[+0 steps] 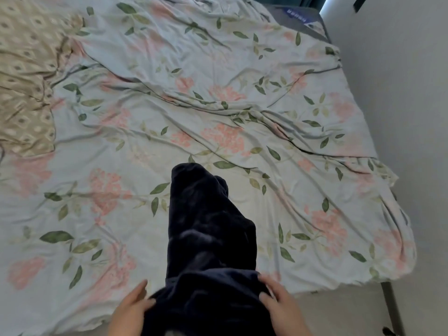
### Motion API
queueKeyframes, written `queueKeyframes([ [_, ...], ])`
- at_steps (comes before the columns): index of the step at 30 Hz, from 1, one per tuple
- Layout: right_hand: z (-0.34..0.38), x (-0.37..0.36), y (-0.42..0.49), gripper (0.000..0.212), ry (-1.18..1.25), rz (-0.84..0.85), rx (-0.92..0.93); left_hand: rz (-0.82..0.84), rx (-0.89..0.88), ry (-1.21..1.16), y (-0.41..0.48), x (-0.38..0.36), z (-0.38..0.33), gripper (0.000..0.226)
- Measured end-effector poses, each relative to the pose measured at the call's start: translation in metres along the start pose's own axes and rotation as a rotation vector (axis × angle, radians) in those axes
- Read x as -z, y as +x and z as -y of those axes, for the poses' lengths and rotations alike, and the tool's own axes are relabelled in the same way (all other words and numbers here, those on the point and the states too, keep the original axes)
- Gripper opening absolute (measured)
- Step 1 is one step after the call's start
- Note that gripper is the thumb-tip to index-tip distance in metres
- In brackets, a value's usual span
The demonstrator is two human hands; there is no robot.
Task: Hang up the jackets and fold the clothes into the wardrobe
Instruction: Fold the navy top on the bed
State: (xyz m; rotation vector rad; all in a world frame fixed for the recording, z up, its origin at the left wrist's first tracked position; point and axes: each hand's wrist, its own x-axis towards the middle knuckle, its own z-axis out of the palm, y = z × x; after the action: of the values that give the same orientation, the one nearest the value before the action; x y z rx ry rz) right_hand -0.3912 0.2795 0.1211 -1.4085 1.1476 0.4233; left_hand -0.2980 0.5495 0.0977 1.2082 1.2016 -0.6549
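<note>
2 hands are working at the near edge of the bed, and we are gripping a dark navy plush garment [208, 238] between them. Our left hand [132, 309] is pressing against the garment's left side, fingers curled onto the fabric. Our right hand [281, 301] is clasping the right side, fingers spread over the fold. The garment is lying lengthwise on the floral sheet [242, 93], its far end reaching toward the middle of the bed and its near end hanging over the edge by our hands. A beige patterned cloth [26, 76] is lying at the far left of the bed, well apart from the garment. A white wall [400, 93] is standing on the right
</note>
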Motion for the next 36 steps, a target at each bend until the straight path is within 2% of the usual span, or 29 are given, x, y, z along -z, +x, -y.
queueKeyframes([
  [4,0.081,-0.014,0.052,0.024,0.077,-0.015,0.031,0.277,0.073,-0.296,0.013,-0.060,-0.065,0.029],
  [6,0.119,-0.023,0.085,0.017,0.274,-0.023,-0.061,0.360,0.095,-0.414,0.026,-0.090,-0.098,0.032],
  [8,0.153,-0.028,0.121,0.017,0.439,-0.034,-0.118,0.350,0.089,-0.442,0.043,-0.119,-0.131,0.035],
  [10,0.179,-0.035,0.153,0.018,0.603,0.010,-0.116,0.319,0.069,-0.520,0.065,-0.142,-0.154,0.023],
  [12,0.195,-0.039,0.178,0.024,0.768,0.056,-0.091,0.321,0.031,-0.652,0.088,-0.156,-0.171,0.031],
  [14,0.204,-0.048,0.197,0.034,0.867,0.105,-0.016,0.317,-0.106,-0.636,0.103,-0.167,-0.181,0.030],
  [15,0.206,-0.054,0.206,0.041,0.777,0.097,0.070,0.295,-0.240,-0.486,0.110,-0.171,-0.182,0.032],
  [16,0.203,-0.061,0.210,0.050,0.547,0.043,0.194,0.248,-0.420,-0.253,0.115,-0.172,-0.177,0.040],
  [18,0.183,-0.076,0.213,0.058,-0.085,-0.096,0.547,0.145,-0.856,0.295,0.122,-0.169,-0.156,0.055],
  [20,0.148,-0.092,0.212,0.058,-0.587,-0.148,0.893,0.185,-1.182,0.778,0.138,-0.159,-0.123,0.064],
  [21,0.130,-0.099,0.212,0.059,-0.815,-0.157,0.967,0.205,-1.238,1.004,0.147,-0.154,-0.106,0.068],
  [23,0.103,-0.108,0.220,0.062,-1.095,-0.175,0.933,0.179,-1.242,1.329,0.165,-0.151,-0.080,0.075],
  [27,0.092,-0.108,0.254,0.067,-1.154,-0.207,0.781,0.107,-1.261,1.435,0.195,-0.170,-0.061,0.083],
  [31,0.085,-0.118,0.281,0.070,-1.170,-0.223,0.794,0.016,-1.231,1.514,0.228,-0.185,-0.060,0.087],
  [36,0.071,-0.127,0.304,0.075,-1.179,-0.269,0.823,0.031,-1.264,1.546,0.253,-0.189,-0.054,0.089],
])
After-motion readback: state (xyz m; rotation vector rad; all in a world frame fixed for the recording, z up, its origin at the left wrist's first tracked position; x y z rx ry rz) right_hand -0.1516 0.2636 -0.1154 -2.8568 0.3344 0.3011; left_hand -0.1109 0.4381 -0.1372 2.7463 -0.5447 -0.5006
